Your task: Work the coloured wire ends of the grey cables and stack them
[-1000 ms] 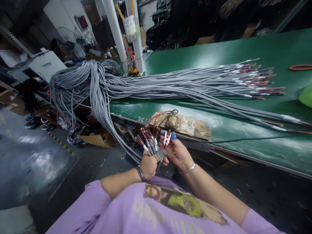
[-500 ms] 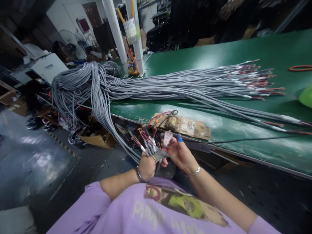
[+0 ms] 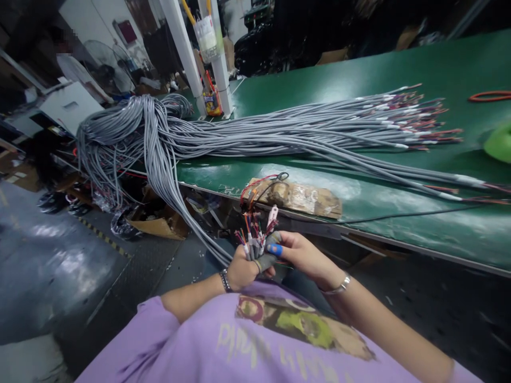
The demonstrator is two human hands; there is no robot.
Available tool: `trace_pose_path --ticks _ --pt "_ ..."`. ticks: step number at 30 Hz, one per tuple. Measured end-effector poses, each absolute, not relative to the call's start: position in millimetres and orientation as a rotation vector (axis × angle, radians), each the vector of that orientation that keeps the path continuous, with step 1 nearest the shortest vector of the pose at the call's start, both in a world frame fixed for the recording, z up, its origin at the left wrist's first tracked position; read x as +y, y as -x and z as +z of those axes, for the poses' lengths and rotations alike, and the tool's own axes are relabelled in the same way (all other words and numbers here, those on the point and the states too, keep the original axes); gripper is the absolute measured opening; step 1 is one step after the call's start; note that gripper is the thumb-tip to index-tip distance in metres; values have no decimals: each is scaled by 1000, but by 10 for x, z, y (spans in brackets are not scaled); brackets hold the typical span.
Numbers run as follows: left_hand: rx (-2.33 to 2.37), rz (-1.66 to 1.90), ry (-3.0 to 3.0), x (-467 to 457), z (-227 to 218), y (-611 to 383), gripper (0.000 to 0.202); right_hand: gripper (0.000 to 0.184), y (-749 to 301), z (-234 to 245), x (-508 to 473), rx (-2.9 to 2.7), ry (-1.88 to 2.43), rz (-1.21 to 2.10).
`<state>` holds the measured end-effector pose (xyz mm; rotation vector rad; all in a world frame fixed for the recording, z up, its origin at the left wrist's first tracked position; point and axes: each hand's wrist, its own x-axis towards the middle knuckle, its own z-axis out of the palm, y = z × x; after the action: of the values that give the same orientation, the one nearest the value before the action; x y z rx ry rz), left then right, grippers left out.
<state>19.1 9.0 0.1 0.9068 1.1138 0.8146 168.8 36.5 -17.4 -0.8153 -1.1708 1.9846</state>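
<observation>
Since 0.5 s ago the right hand [image 3: 305, 255] was brought down & in toward the left hand [image 3: 242, 270]. Its blue-capped fingertip [image 3: 274, 249], seen pointing up before, was laid sideways against the cable bunch [image 3: 255, 256]. The left hand was closed in a fist round that bunch, held in front of the chest just below the table [image 3: 359, 69] edge, w/ coloured wire ends [image 3: 250, 236] fanned up out of it. The right-hand fingers were curled onto the bunch; whether a wire was pinched couldn't be told. A pale clip [image 3: 273, 214] was seen just above the wire ends, its hold unclear. From the fist the grey cables were led down-left, then up into the big cable pile [image 3: 255, 135] spread across the green table. A cardboard scrap [image 3: 307, 198] lay at the near edge w/ a thin black lead [image 3: 399, 215] beside it. An orange ring [image 3: 490, 96] & a green item [image 3: 499, 142] lay far right. A white post [image 3: 181, 48] stood at the back-left corner.
</observation>
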Motion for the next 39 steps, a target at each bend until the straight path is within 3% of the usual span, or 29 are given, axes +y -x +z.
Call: trace_pose_path --ticks 9,14,21,28,39 --pt "1096 1031 -809 113 -69 -185 46 46 -1610 -309 522 -658 994 1842" --pt "1124 1115 -744 202 -61 -279 44 49 -1534 -244 611 -805 865 1890" --pt "1153 1128 -728 272 2 -354 45 54 -1467 -270 600 -866 1039 1442" --pt "1134 1106 -734 304 32 -386 47 54 -1433 -218 622 -791 730 1946" --pt "1143 1078 -736 276 -8 -378 46 53 -1438 -336 652 -676 602 2053"
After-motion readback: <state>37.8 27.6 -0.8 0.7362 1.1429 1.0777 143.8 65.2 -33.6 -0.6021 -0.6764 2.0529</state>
